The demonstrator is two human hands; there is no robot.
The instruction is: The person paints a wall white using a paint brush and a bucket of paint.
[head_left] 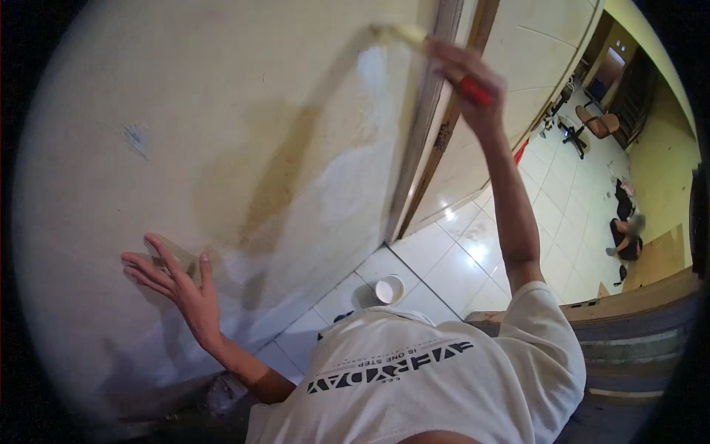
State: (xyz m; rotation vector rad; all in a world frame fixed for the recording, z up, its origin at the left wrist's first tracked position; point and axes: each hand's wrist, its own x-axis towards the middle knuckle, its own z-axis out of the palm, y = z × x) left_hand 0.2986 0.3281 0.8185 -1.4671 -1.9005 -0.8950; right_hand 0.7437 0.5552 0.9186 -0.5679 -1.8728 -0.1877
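My right hand is raised high, its fingers wrapped round a paintbrush with a red handle. The bristle end is at the cream wall, close to the door frame, just above a fresh-looking white patch. Motion blurs that hand and the brush a little. Lower down on the left, my left hand has its fingers spread at the wall; whether the palm presses on it I cannot tell. A broad white area covers the lower wall, and a small scuffed patch shows farther left.
On the tiled floor below stands a white tub with white contents. A wooden door frame and a pale door are to the right. Beyond them are a swivel chair and a person sitting low by the far wall.
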